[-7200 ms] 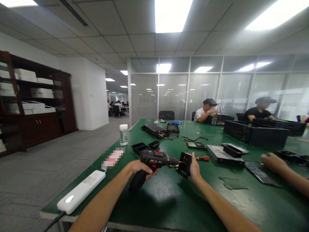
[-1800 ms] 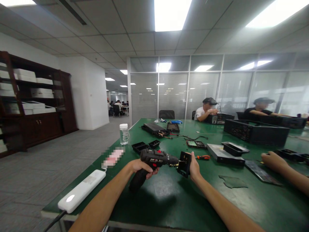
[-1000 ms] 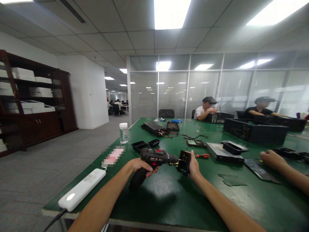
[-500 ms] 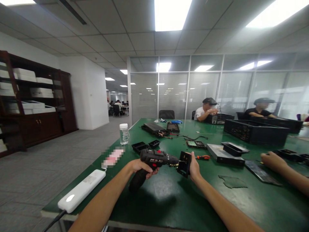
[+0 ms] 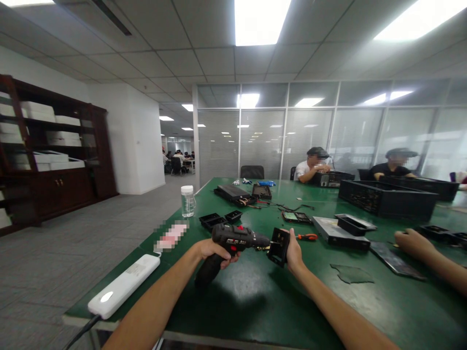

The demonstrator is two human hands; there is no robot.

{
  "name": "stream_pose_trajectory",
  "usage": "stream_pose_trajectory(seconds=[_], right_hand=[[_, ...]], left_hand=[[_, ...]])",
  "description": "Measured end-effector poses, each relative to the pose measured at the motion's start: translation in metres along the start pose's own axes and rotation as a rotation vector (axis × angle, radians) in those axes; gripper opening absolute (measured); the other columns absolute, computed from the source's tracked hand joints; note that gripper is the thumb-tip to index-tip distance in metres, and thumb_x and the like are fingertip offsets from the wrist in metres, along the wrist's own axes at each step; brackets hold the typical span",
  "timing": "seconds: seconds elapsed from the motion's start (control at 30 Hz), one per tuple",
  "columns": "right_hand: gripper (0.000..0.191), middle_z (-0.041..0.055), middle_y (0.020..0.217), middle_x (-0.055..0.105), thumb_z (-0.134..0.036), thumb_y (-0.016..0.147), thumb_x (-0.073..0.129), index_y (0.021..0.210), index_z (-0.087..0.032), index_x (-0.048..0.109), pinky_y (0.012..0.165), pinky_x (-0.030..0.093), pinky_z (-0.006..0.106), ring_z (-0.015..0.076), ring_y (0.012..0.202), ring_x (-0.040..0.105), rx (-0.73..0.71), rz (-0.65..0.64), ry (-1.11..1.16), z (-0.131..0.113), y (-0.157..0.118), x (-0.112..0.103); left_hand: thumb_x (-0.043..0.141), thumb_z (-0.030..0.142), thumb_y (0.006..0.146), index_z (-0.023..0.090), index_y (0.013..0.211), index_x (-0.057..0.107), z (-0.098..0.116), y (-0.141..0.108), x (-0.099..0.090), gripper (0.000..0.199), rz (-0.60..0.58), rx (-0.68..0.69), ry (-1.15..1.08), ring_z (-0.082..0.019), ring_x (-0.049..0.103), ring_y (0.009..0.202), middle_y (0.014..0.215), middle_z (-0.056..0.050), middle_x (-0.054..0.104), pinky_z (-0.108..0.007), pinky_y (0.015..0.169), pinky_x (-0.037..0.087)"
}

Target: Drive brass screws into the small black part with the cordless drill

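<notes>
My left hand (image 5: 218,253) is wrapped round the handle of a black cordless drill (image 5: 237,237) with red buttons, its bit pointing right. In my right hand (image 5: 294,251) is a small black box-like part (image 5: 278,248), tilted upright with its hollow side facing the drill. The bit reaches into that hollow; whether it sits on a screw is too small to tell. Small brass-coloured screws (image 5: 261,248) lie on the table behind the drill's tip. Just past my right hand lies an orange-handled screwdriver (image 5: 307,237).
On the green table (image 5: 241,311) are a white power strip (image 5: 124,287), a clear bottle (image 5: 188,201), black trays (image 5: 213,221), a silver drive (image 5: 340,234), a circuit board (image 5: 295,217) and a dark computer case (image 5: 386,198). A co-worker's hand (image 5: 414,244) rests at right; two people sit beyond.
Almost nothing differs. The drill and the black part stay in the same place in my hands; only the view shifts very slightly.
</notes>
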State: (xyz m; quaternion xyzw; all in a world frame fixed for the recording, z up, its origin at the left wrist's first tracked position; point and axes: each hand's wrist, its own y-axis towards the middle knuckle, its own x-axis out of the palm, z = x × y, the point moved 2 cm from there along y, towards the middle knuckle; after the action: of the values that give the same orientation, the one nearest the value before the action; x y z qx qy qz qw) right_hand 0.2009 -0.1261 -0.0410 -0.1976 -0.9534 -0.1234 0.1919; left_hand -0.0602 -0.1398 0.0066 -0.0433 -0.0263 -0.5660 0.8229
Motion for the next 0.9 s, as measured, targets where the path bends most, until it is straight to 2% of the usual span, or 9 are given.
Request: stream_pose_trajectory(seconds=[0.9], right_hand=[[0.051,-0.0009,0.067,0.057,-0.061,0.061,0.042,0.085,-0.019,0.057,0.056,0.042,0.027,0.0155,0.06,0.053,-0.003,0.018,0.006,-0.0031,-0.0026,0.0019]], left_hand=[[0.059,0.02,0.057,0.008,0.093,0.049,0.0017,-0.0002,0.0016,0.039,-0.011,-0.002,-0.019,-0.008,0.046,0.048,0.074,-0.005,0.05,-0.023,0.048,0.038]])
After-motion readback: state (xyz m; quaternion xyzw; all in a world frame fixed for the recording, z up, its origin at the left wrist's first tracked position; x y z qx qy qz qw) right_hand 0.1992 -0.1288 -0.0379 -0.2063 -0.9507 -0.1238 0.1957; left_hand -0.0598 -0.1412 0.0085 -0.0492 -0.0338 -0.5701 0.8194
